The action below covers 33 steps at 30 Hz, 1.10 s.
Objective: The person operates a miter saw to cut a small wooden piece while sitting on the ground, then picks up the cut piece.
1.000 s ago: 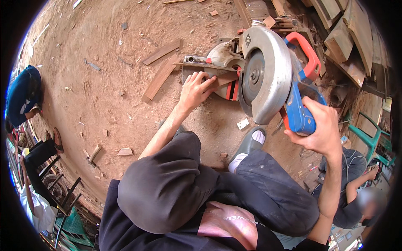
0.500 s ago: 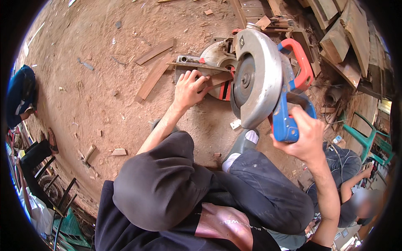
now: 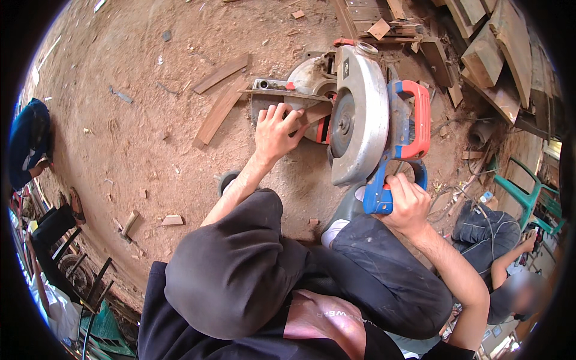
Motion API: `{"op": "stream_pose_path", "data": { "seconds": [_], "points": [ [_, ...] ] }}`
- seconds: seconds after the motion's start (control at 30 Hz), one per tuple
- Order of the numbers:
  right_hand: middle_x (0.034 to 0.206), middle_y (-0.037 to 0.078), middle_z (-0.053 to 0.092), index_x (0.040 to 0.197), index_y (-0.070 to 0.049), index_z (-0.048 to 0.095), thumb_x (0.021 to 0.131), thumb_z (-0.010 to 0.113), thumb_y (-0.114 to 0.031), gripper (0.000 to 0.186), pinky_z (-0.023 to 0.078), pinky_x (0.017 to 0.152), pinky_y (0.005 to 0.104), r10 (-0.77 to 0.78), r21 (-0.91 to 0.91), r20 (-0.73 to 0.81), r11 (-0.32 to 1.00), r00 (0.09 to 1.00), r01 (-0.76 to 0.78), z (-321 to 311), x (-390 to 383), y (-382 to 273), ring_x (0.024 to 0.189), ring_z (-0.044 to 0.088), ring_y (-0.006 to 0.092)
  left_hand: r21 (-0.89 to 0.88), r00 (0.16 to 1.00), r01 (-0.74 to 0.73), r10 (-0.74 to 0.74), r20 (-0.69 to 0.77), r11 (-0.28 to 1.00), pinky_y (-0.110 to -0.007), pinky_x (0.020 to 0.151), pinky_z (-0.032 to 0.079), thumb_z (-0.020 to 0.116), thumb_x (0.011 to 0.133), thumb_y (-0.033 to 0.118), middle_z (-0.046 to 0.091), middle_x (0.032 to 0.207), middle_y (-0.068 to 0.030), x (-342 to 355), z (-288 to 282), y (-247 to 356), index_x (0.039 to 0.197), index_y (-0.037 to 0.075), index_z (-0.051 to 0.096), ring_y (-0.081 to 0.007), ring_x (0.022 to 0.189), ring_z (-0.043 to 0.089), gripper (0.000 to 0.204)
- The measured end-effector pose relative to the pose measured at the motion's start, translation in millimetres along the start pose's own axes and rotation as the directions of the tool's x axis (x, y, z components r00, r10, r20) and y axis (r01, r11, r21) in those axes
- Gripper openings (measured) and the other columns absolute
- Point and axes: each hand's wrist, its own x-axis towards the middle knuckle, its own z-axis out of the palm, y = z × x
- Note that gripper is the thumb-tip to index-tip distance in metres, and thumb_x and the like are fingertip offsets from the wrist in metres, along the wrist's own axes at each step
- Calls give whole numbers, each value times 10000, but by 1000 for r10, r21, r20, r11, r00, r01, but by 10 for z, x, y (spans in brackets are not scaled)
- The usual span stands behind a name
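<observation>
A mitre saw with a silver blade guard (image 3: 372, 120) stands on the dirt floor before me. Around its blue trigger handle (image 3: 379, 195) the fingers of my right hand (image 3: 408, 204) are wrapped. A red carrying handle (image 3: 419, 120) rises beside the guard, and the round blade (image 3: 344, 120) shows on its left face. My left hand (image 3: 277, 132) is closed on a short brown wood piece (image 3: 315, 112), pressing it against the saw's metal fence (image 3: 288, 93). The wood's right end reaches close to the blade; whether they touch is hidden.
Two wooden strips (image 3: 221, 114) lie left of the saw. Stacked boards (image 3: 504, 54) fill the far right, with a green plastic chair (image 3: 519, 186) below them. One person (image 3: 510, 288) sits at the lower right; another (image 3: 30, 144) is at the left edge. A cable (image 3: 447, 207) runs along the right.
The saw head has swung down and leftward, with my right hand moving along on its handle. My left hand has shifted slightly to the right, still on the wood piece.
</observation>
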Motion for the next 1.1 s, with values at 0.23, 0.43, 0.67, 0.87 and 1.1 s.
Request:
{"op": "stream_pose_path", "data": {
  "seconds": [0.23,0.43,0.67,0.87,1.1],
  "points": [
    [845,103,592,947,-64,577,755,782,-243,333,533,598,404,-11,-103,121,994,993,23,-83,10,-27,688,685,278,13,1000,11,-11,12,1000,-407,839,431,874,779,301,614,1056,-18,6,15,6,1130,177,732,-242,970,595,398],
    [860,106,602,955,-57,588,724,782,-231,348,545,593,398,21,-9,77,1000,997,-20,-1,-31,10,673,688,279,-9,999,7,-6,47,1000,-410,855,436,875,735,292,614,1061,-24,25,-30,25,1140,185,730,-246,986,595,443],
    [851,97,613,1032,-31,637,763,763,-237,362,544,566,371,-33,-36,-10,999,999,32,156,-81,43,629,686,251,-19,999,17,-17,41,1000,-413,855,440,866,741,297,615,1067,-26,4,-14,11,1136,187,730,-245,992,599,432],
    [822,90,604,984,-41,633,772,741,-220,298,534,545,363,-10,-27,-40,1000,999,9,286,-148,25,601,672,237,15,999,8,-9,34,1000,-416,857,442,857,754,305,613,1072,-31,17,-15,32,1127,183,727,-243,996,600,414],
    [831,87,607,1001,-36,635,783,737,-252,324,531,554,355,-31,-59,-53,998,998,28,296,-131,7,609,670,227,15,999,26,-27,30,1000,-421,868,442,871,730,303,614,1091,-37,-27,20,9,1145,179,729,-249,1004,605,455]
  ]
}}
